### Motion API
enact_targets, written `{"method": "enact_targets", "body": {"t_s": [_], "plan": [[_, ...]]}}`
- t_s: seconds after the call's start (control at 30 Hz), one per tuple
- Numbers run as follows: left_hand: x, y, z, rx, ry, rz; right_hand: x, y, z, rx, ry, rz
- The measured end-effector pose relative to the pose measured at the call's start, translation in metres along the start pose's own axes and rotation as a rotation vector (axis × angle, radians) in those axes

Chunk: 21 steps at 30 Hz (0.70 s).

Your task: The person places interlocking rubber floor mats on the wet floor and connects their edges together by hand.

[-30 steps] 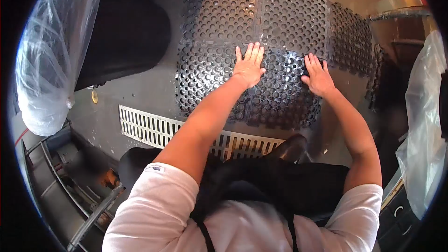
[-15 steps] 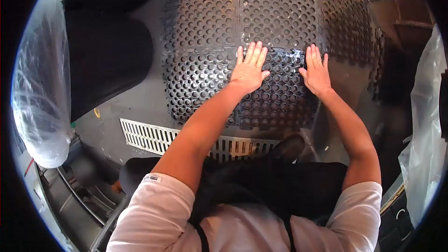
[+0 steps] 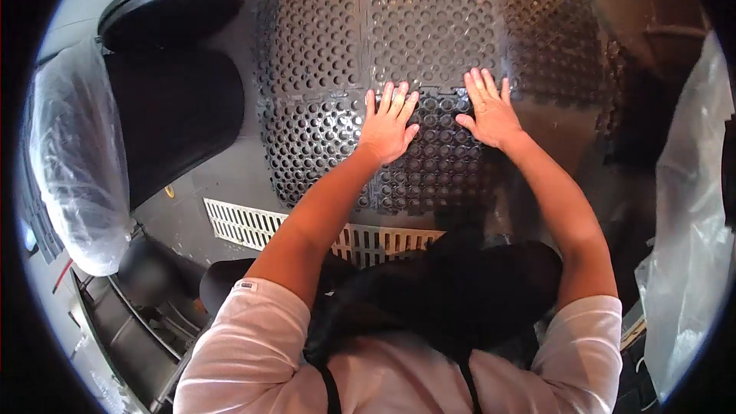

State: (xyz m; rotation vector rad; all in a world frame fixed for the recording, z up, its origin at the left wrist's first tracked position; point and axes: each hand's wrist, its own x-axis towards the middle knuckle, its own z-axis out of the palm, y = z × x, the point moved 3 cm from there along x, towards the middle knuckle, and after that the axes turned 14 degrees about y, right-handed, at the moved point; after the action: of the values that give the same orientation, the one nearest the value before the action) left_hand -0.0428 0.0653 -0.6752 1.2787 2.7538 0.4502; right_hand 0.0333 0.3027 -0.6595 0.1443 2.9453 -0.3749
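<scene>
Black rubber floor mat tiles [image 3: 433, 19] with round holes cover the floor ahead of me, joined along their toothed edges. My left hand [image 3: 387, 126] lies palm down with fingers spread on a near, wet-looking mat tile [image 3: 429, 146], close to its seam with the far row. To its right, my right hand [image 3: 492, 111] is also flat, fingers apart, at the right part of the same seam. Neither hand grasps anything. Both palms hide parts of the tile under them.
A pale slotted drain grate [image 3: 387, 240] runs across the floor nearer my body. On the left are a large black rounded object [image 3: 180, 111] and a bulky form wrapped in clear plastic [image 3: 80, 161]. Plastic sheeting [image 3: 686, 199] hangs on the right, near a dark container [image 3: 652, 11].
My right hand has moved left along the seam, nearer my left hand. Both hands stay flat on the mat. The camera view has shifted slightly.
</scene>
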Motion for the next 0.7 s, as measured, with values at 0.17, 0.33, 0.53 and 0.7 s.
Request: {"method": "enact_targets", "body": {"t_s": [0.17,0.33,0.53,0.7], "plan": [[0.038,0.04,0.002,0.005,-0.155,-0.264,-0.019,0.056,-0.015,0.427,0.38,0.683],[0.043,0.046,0.011,0.019,-0.277,-0.303,-0.039,0.053,0.024,0.627,-0.009,0.963],[0.038,0.044,0.009,0.034,-0.22,-0.28,-0.03,0.033,0.031,0.689,0.115,1.253],[0.024,0.045,0.017,0.064,-0.15,-0.242,-0.026,0.05,0.041,0.543,-0.022,1.18]]}}
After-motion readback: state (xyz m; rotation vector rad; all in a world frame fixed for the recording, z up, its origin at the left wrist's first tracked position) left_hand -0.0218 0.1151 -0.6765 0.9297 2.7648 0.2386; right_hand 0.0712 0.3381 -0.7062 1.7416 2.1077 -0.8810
